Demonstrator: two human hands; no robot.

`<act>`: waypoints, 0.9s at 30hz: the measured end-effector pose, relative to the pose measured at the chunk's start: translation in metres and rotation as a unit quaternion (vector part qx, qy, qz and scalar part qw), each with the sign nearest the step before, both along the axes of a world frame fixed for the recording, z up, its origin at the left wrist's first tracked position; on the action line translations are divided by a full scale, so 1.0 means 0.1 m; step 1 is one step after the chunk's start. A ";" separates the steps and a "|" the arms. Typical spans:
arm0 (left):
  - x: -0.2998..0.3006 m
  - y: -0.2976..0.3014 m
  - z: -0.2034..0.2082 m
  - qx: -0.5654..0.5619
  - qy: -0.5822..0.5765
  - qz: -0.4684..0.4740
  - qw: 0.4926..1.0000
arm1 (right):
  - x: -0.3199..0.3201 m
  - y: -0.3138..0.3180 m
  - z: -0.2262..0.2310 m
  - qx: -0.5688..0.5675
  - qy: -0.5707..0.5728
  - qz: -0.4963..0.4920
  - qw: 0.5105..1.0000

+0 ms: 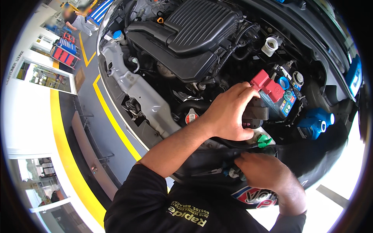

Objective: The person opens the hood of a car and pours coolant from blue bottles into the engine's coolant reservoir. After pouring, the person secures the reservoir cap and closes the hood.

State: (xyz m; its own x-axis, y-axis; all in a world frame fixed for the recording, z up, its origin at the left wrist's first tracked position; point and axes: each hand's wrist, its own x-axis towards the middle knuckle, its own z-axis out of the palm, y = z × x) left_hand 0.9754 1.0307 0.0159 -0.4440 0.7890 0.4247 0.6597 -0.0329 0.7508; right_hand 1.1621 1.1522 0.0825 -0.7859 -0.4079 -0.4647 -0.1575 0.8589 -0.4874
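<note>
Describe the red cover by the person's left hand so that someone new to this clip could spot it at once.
Start at the big black ribbed engine cover and go down and right to the battery. The red cover sits on the battery's near corner, just past the left hand fingertips. It is the only red, blocky cap among blue ones.

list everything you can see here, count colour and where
engine cover: 1, black, top middle of the engine bay
battery: 1, dark with blue label, right of the bay
terminal cover: 1, red, on the battery
grey block: 1, grey, under the left hand's fingers
radiator cap: 1, silver and red, by the left wrist
green cap: 1, green, between the hands
blue caps: 2, blue, right of the battery
white filler neck: 1, white, upper right
floor lines: several, yellow, left
left hand: 1, gripping the grey block
right hand: 1, low, on a small tool whose kind I cannot tell
</note>
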 end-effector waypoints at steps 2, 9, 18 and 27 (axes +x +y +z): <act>-0.03 -0.02 0.01 0.002 0.002 0.005 1.000 | 0.00 0.00 -0.01 0.000 -0.008 -0.003 1.000; -0.03 0.00 0.02 0.011 0.024 0.012 1.000 | -0.10 -0.10 -0.07 0.086 0.044 0.045 0.994; -0.09 -0.03 0.03 0.026 0.038 0.030 0.998 | -0.12 -0.20 -0.01 0.105 0.029 0.069 0.992; -0.08 -0.04 0.03 0.015 0.029 0.031 0.999 | -0.03 -0.04 0.02 0.000 0.062 0.053 0.997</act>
